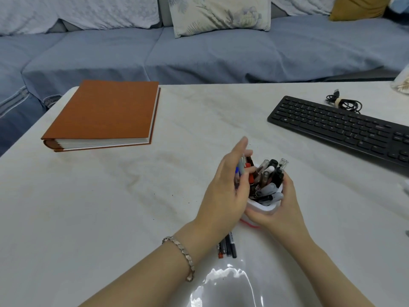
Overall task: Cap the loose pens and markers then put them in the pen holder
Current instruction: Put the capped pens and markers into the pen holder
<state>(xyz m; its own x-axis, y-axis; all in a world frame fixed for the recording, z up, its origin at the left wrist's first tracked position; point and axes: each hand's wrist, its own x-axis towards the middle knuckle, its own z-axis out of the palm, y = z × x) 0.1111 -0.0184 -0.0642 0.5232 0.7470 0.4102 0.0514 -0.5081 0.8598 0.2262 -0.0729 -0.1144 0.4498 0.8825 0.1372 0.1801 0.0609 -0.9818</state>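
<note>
A white pen holder [263, 208] with a red base stands near the table's front middle, crammed with several pens and markers [269, 180]. My right hand [282, 209] wraps around the holder's right and front side. My left hand [223, 191] is at its left rim, fingers curled on a blue-tipped pen [238, 172] that points down among the others. A few capped pens [228, 245], black and red, lie on the table just below my left wrist, partly hidden by it.
A thick orange album [104, 115] lies at the back left. A black keyboard [345, 127] and a coiled black cable [343, 103] are at the right. A glossy plastic sheet [225, 282] lies at the front edge. A blue sofa runs behind the table [110, 207].
</note>
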